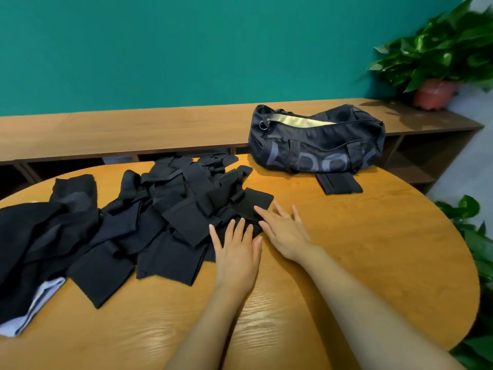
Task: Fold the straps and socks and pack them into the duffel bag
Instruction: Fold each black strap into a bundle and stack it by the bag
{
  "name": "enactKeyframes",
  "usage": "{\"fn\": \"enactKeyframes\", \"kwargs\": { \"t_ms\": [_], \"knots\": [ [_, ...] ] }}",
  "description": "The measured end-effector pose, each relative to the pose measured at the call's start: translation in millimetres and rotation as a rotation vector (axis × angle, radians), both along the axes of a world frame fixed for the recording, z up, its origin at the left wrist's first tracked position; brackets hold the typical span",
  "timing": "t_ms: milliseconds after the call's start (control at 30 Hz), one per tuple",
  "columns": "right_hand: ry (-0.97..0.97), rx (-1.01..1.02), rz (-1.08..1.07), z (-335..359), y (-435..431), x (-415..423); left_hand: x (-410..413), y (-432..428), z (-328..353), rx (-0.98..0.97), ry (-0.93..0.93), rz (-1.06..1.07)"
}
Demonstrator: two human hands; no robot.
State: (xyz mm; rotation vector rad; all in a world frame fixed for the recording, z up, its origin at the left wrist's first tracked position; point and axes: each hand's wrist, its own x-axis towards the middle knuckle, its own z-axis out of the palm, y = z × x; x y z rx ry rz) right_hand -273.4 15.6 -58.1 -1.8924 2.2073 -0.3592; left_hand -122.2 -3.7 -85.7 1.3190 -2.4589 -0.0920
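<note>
Both hands, left (236, 253) and right (284, 232), press flat on a strap (253, 202) beside the pile (149, 214); bag (317, 140) sits unzipped behind, plant (437, 57) beyond.

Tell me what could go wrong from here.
The pile is tangled and black, so lifting the strap under the left hand and right hand may drag neighbours along. The bag has a narrow-looking opening; folded pieces might unfold going in. Pieces at the far edge of the table could slip off.
</note>
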Motion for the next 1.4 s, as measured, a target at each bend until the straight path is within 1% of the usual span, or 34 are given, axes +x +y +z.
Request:
{"fn": "enactKeyframes", "kwargs": {
  "t_ms": [100, 233, 300, 367, 400, 500, 533, 600, 633, 700, 800, 867, 933, 1067, 1200, 1400],
  "knots": [
    [0.03, 0.035, -0.095, -5, 10, -7, 0, 1, -2, -0.017, -0.004, 0.006],
    [0.154, -0.027, -0.224, -6, 32, -10, 1, 3, 0, -0.042, -0.007, -0.001],
    [0.207, -0.113, -0.214, -7, 46, -5, 2, 5, 0, -0.06, 0.004, -0.004],
    [0.203, -0.193, -0.164, -8, 54, 2, 4, 6, 1, -0.065, 0.011, -0.003],
    [0.179, -0.202, -0.139, -8, 56, 4, 4, 7, 2, -0.074, 0.021, 0.003],
    [0.076, -0.111, -0.077, -10, 49, 2, 4, 6, 7, -0.136, 0.104, 0.011],
    [0.061, -0.082, -0.057, -8, 43, 1, 4, 3, 9, -0.171, 0.107, 0.005],
    [0.051, -0.051, -0.021, -3, 26, -1, 3, -9, 17, -0.221, 0.03, -0.005],
    [0.049, -0.047, -0.005, 1, 16, -2, 2, -18, 23, -0.212, -0.037, -0.004],
    [0.05, -0.035, 0.028, 6, -3, -4, -3, -40, 32, -0.149, -0.178, 0.008],
    [0.043, 0.059, 0.061, 2, -18, -8, -9, -67, 32, -0.075, -0.352, 0.002],
    [0.052, 0.087, 0.021, -8, -15, -9, -10, -74, 27, -0.021, -0.385, 0.011],
    [0.061, 0.054, -0.061, -17, -7, -8, -9, -74, 24, 0.005, -0.379, 0.031],
    [0.096, 0.006, -0.2, -24, 14, -8, -11, -72, 23, 0.023, -0.363, 0.041],
    [0.104, 0.011, -0.332, -23, 44, -23, -11, -72, 22, 0.02, -0.35, 0.047],
    [0.13, 0.051, -0.409, -18, 64, -26, -12, -73, 19, -0.008, -0.352, 0.05]
  ]
}}
